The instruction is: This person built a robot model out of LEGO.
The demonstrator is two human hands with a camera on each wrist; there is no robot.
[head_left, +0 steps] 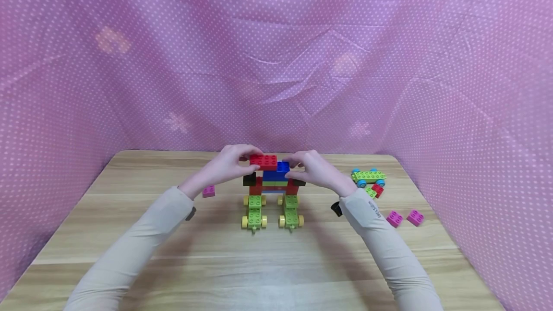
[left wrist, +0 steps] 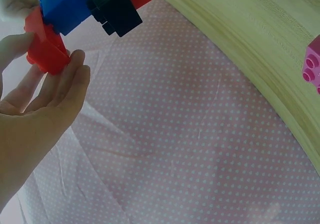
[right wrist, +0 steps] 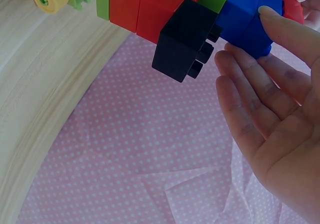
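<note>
A toy-brick structure stands mid-table on two green wheeled bases [head_left: 255, 217], with red bricks [right wrist: 131, 6] in its lower part and a black brick [right wrist: 182, 41] jutting out at each side. Blue bricks [head_left: 275, 175] form its upper part. My left hand [head_left: 224, 164] pinches a long red brick [head_left: 263, 160] between thumb and fingers, at the top left of the blue ones. In the left wrist view this brick sits tilted against the blue. On the other side, my right hand [head_left: 317, 171] holds the blue bricks, thumb on the near face, fingertips behind.
To the right are a green car base [head_left: 368, 175] with blue wheels, a small red brick [head_left: 378, 190] and a small green brick [head_left: 370, 193]. Two magenta bricks [head_left: 415, 217] lie nearer the right edge, another magenta brick [head_left: 209, 191] left of the structure. Pink dotted cloth [head_left: 276, 61] surrounds the table.
</note>
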